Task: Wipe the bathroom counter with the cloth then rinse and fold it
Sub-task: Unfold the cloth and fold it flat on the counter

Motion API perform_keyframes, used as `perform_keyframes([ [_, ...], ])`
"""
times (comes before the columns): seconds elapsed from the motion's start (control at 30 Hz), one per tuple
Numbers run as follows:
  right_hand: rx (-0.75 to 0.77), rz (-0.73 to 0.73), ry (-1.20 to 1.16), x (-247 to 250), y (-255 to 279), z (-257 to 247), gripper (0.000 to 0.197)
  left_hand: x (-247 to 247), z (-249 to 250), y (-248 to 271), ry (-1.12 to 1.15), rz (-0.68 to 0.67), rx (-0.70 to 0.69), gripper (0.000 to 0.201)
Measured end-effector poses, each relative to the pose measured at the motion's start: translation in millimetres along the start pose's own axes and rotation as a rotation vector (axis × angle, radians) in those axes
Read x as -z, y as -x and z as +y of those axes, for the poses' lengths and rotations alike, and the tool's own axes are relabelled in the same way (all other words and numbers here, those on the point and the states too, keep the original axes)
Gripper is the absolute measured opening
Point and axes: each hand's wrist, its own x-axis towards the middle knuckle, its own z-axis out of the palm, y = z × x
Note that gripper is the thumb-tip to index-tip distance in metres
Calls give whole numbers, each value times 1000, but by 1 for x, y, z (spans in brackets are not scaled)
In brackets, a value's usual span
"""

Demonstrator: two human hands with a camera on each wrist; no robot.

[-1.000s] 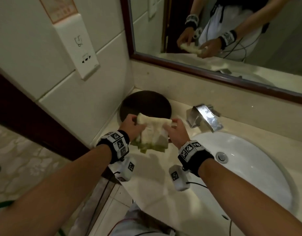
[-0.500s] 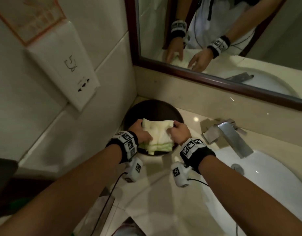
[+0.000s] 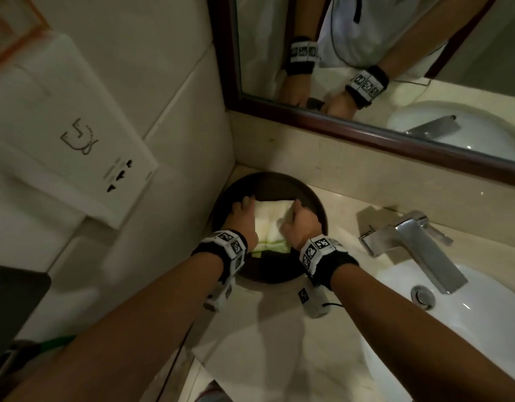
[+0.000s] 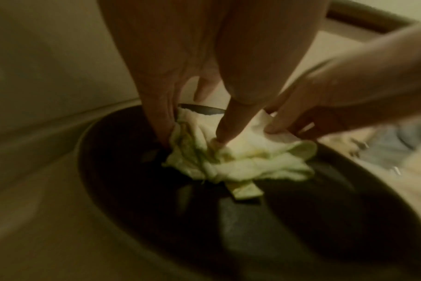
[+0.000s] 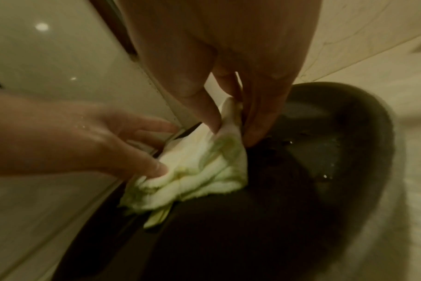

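Note:
A folded white cloth [image 3: 269, 224] with a green edge lies on a dark round tray [image 3: 279, 274] in the counter's back left corner. My left hand [image 3: 241, 219] pinches its left side and my right hand [image 3: 301, 223] pinches its right side. In the left wrist view my left hand [image 4: 192, 136] holds the bunched cloth [image 4: 240, 163] between thumb and fingers, low over the tray [image 4: 301, 218]. In the right wrist view my right hand [image 5: 232, 131] pinches the cloth [image 5: 199, 171] at a top corner, and the left hand [image 5: 108, 144] holds the other end.
A chrome faucet [image 3: 418, 242] and a white sink basin [image 3: 468, 314] with its drain [image 3: 423, 295] lie to the right. The beige counter [image 3: 279, 343] runs toward me. A framed mirror [image 3: 395, 68] stands behind, and a wall socket plate [image 3: 76, 140] is on the left wall.
Both hands carried the cloth forward and down from the air over the counter onto the dark tray. My head has leaned in closer to the corner.

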Motion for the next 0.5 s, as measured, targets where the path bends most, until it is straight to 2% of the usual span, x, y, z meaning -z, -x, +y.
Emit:
perform_keyframes([
  [0.1,16,19,173,-4,8,2,82,-6,3,-2,-245,45,-128,69],
  [0.17,125,109,335,-7,14,2,82,-5,6,-3,-317,120,-160,60],
  [0.23,239,167,488,-9,15,3,76,-4,7,-5,-295,147,-172,54],
  [0.4,297,75,574,-12,11,12,67,-13,-8,-9,-302,71,-218,64],
  [0.5,313,85,576,-16,10,17,66,-16,-15,-9,-308,48,-230,68],
])
